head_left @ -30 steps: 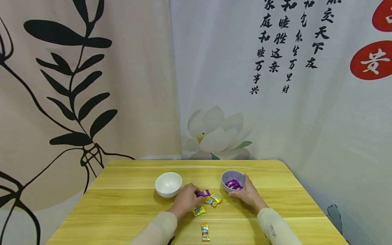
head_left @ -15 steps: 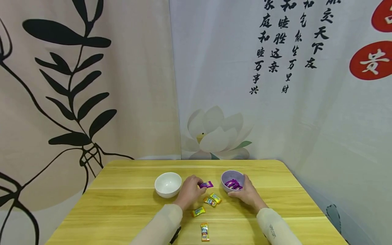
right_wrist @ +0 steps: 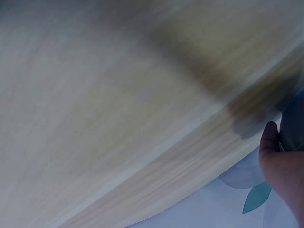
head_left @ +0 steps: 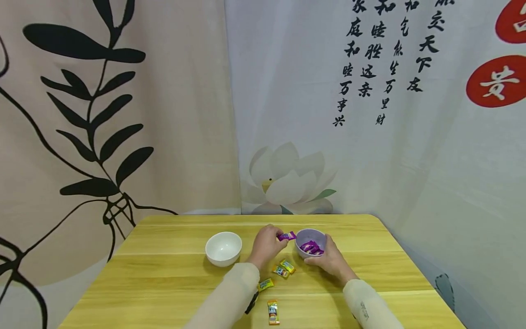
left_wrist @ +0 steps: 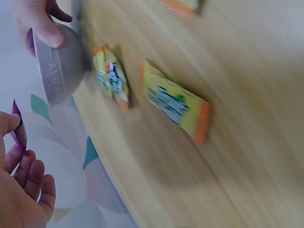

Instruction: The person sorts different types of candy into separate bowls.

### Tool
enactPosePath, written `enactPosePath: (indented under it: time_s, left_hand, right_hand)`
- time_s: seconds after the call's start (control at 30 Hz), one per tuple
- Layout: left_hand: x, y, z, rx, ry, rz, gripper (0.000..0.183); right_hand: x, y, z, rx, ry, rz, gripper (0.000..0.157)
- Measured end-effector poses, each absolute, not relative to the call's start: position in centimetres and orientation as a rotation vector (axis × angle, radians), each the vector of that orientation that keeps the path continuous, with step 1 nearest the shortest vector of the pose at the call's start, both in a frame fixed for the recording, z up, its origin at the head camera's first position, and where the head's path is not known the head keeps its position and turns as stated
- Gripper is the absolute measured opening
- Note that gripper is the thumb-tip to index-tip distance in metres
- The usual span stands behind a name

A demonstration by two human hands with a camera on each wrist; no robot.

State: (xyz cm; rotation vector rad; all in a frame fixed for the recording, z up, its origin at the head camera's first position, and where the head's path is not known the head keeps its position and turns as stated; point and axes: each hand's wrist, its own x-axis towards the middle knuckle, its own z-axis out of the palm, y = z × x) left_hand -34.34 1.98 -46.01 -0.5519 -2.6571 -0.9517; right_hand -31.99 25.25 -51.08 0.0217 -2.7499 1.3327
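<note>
Between thumb and fingers my left hand [head_left: 267,246] pinches a purple-wrapped candy [head_left: 287,236], held up just left of the purple bowl's rim. The same candy [left_wrist: 20,127] shows at the left edge of the left wrist view. My right hand [head_left: 332,261] grips the purple bowl [head_left: 302,237] from its right side, thumb toward the front. Several purple candies [head_left: 311,248] lie inside that bowl. In the right wrist view only part of the right hand [right_wrist: 280,173] appears, against the darkened bowl [right_wrist: 293,126].
A white bowl [head_left: 223,249] stands left of my left hand. Yellow-wrapped candies [head_left: 281,271] lie together in front of the purple bowl. Another yellow candy [head_left: 265,284] lies beside the left sleeve, and an orange-ended one [head_left: 273,312] nearer the front of the wooden table [head_left: 164,274].
My left hand has carried the purple candy up from beside the yellow candies, away and rightward to the purple bowl's rim. The right hand keeps its hold on the bowl.
</note>
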Motion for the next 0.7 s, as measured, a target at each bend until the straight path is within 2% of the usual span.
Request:
enactPosePath:
  time_s: [0.7]
  left_hand:
    - [-35.2,8.5,-43.6,-0.585,-2.655,-0.875,0.026]
  right_hand:
    - [-32.3,25.3,-51.3,0.139,-2.629,1.388,0.095]
